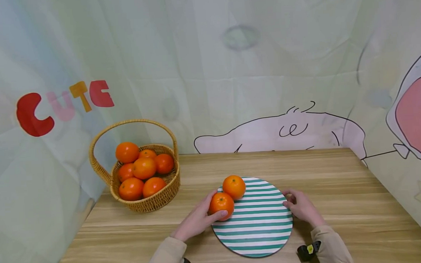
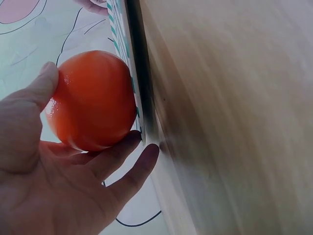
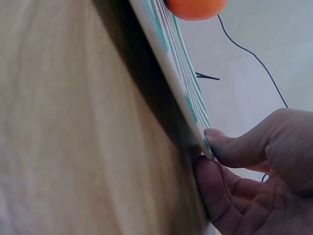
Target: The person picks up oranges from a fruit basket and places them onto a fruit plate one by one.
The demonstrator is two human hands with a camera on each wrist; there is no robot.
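Observation:
A flat round board (image 1: 257,235) with green and white stripes lies in front of me, with two oranges at its upper left. My left hand (image 1: 199,217) holds the nearer orange (image 1: 221,205), thumb on the near side and fingers round the far side. In the left wrist view this orange (image 2: 95,100) sits against the board's striped face, and some fingertips are near its rim. The other orange (image 1: 234,187) stands just behind it. My right hand (image 1: 301,206) pinches the board's right rim; the right wrist view shows thumb above and fingers below the edge (image 3: 178,93).
A wicker basket (image 1: 153,200) with a tall arched handle stands at the table's back left and holds several oranges (image 1: 144,167). Printed curtains (image 1: 200,69) border the wooden table (image 1: 325,169) behind and at both sides.

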